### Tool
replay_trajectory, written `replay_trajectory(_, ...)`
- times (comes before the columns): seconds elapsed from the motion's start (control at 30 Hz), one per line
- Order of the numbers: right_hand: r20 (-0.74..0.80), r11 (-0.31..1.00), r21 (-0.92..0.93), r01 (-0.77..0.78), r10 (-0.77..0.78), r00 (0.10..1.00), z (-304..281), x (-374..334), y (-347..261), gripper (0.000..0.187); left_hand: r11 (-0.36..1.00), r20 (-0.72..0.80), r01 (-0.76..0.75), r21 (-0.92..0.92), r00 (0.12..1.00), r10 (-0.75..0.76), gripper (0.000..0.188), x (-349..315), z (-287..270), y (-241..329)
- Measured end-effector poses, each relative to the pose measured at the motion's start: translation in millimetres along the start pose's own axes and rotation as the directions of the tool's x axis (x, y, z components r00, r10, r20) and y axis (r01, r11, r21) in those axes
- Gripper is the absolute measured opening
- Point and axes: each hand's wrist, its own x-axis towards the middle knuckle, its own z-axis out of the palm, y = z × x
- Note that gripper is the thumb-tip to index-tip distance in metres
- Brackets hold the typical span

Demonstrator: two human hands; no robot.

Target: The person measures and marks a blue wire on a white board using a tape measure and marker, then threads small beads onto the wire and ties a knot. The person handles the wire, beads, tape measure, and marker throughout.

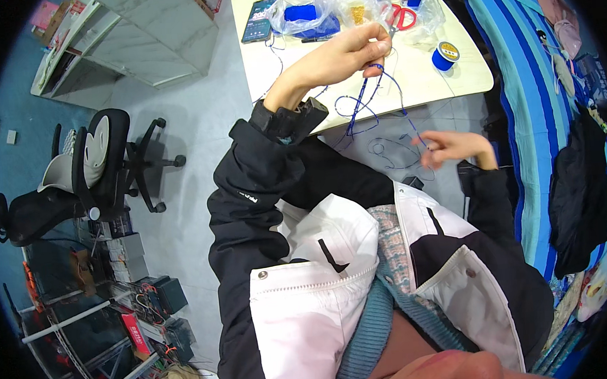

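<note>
My left hand (361, 48) is raised over the near edge of the pale table, its thumb and fingers pinched on a thin blue cord (357, 106). Loops of the cord dangle below these fingers. One strand runs down and to the right to my right hand (450, 147), which is lower, over the floor beyond my lap. The right fingers are slightly blurred but closed on the strand. A blue thread spool (442, 59) with a gold-coloured top stands on the table, right of my left hand. Red-handled scissors (404, 18) lie just behind that hand.
Clear plastic bags (365, 12) with blue and yellow items cover the table's far part. A phone (257, 31) lies at its left. A blue-striped bed cover (525, 113) borders the right side. A black office chair (107, 153) and a metal rack (82, 318) are at left.
</note>
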Motion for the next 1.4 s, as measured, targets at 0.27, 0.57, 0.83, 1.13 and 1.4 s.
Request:
replay_trajectory(0.27, -0.112, 0.804, -0.047, 0.593, -0.594, 0.797, 31.7, 64.1, -81.6, 0.032, 0.990, 0.008, 0.047, 0.134, 0.999, -0.048, 0.020, -0.1, 9.2, 4.4)
replay_trajectory(0.57, -0.379, 0.800, 0.090, 0.594, -0.524, 0.763, 40.0, 41.0, -93.1, 0.035, 0.987, -0.143, 0.004, 0.161, 0.990, 0.019, 0.027, 2.8, -0.3, -8.4)
replay_trajectory(0.83, 0.279, 0.991, -0.005, 0.134, -0.127, 0.952, 19.0, 32.2, -20.5, 0.031, 0.970, -0.187, -0.120, 0.210, 0.969, 0.160, 0.027, -1.8, -8.2, -5.6)
replay_trajectory(1.13, -0.342, 0.738, 0.136, 0.661, -0.591, 0.730, 51.3, 39.1, -100.1, 0.032, 0.982, -0.079, 0.007, 0.189, 0.997, 0.008, 0.021, 6.8, 14.9, -8.0)
replay_trajectory(1.4, -0.325, 0.701, 0.042, 0.712, -0.664, 0.673, 57.2, 2.1, -109.6, 0.033, 0.947, -0.275, 0.016, -0.321, 0.955, -0.109, 0.024, 12.2, 6.4, -16.3)
